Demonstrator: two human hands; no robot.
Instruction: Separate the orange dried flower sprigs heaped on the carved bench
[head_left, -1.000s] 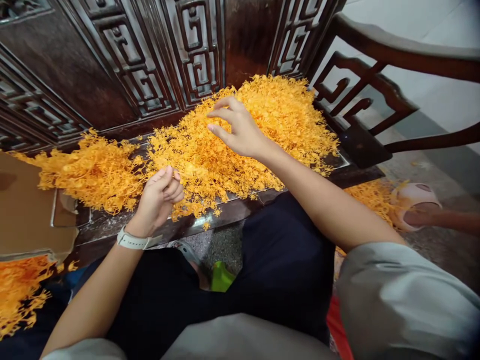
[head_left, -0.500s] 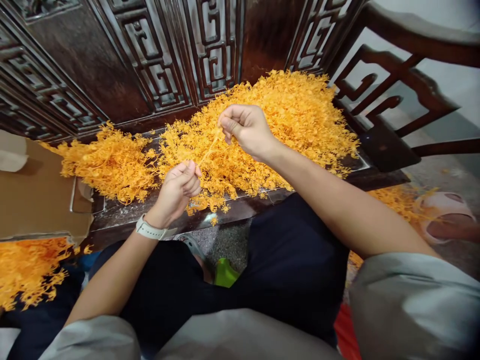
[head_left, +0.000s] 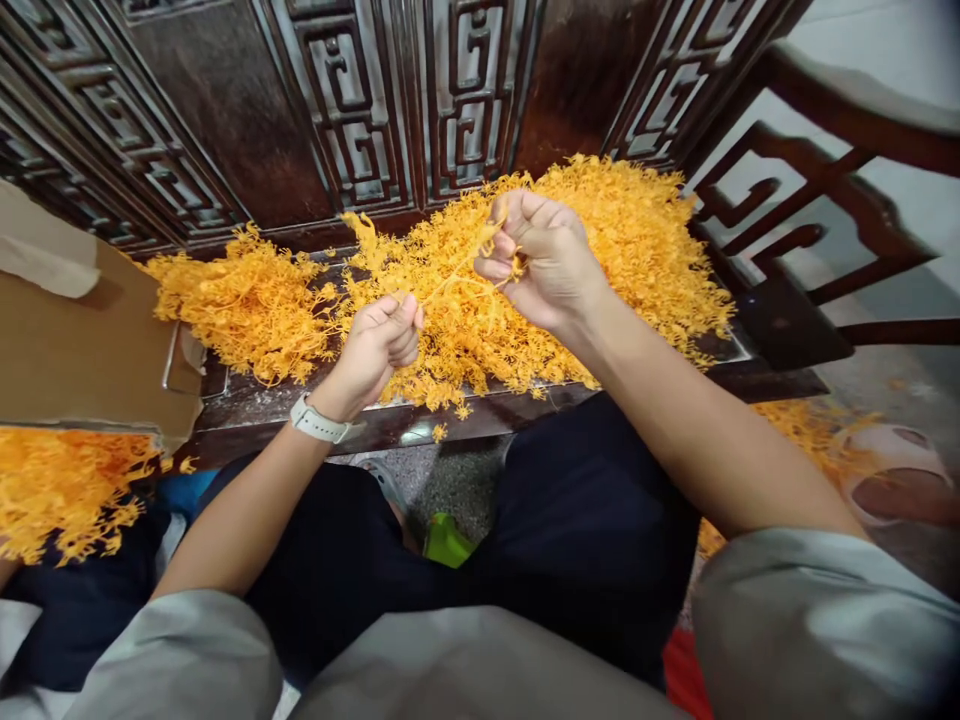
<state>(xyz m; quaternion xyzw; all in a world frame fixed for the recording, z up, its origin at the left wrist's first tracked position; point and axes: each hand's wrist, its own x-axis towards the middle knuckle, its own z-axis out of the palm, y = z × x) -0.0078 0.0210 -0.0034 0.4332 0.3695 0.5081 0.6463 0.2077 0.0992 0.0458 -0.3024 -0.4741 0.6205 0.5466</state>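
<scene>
A big heap of small orange plastic sprigs [head_left: 615,250] covers the dark wooden seat [head_left: 300,415] in front of me. My right hand [head_left: 547,260] hovers over the heap's middle, fingers closed round an orange sprig [head_left: 491,240]. A thin orange strand [head_left: 450,285] runs from it down to my left hand [head_left: 379,345], which is curled in a pinch on the strand's other end near the seat's front edge. A pale watch sits on my left wrist. A smaller heap [head_left: 240,305] lies to the left.
A carved dark wooden backrest [head_left: 390,110] rises behind the heaps, an armrest [head_left: 810,210] at the right. A cardboard box [head_left: 82,350] stands at left with more orange sprigs [head_left: 60,490] below it. Orange pieces and a pink slipper [head_left: 892,470] lie on the floor at right.
My right hand went from open over the heap to closed on a sprig and rose, drawing a strand taut to my left hand. The view shifted left.
</scene>
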